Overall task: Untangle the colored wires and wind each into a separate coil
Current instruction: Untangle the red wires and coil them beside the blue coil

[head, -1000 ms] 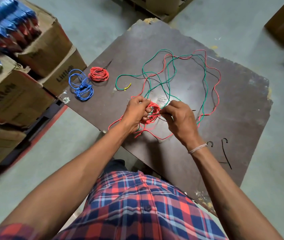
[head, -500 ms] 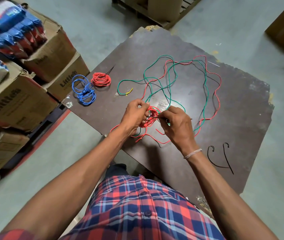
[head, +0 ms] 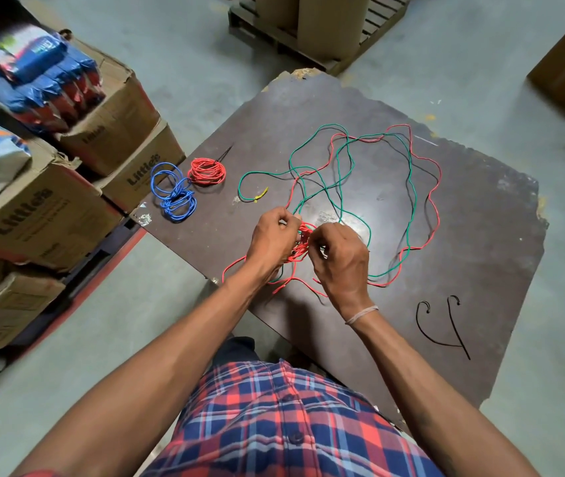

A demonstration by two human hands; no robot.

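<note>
On the dark board a red wire, a green wire and a thin black wire lie in loose tangled loops. My left hand grips a small bunch of red wire turns near the board's front edge. My right hand pinches the red wire at that bunch, right beside the left hand. Loose red ends trail below both hands. A wound red coil and a blue coil lie at the board's left corner.
Cardboard boxes with blue and red packets stand stacked at the left, close to the board's corner. A short black wire piece lies on the board at the right. A wooden pallet with a box stands beyond the board.
Both hands have closed in on the red bunch and now sit closer together. The view has tilted a little, so the board sits lower in frame.
</note>
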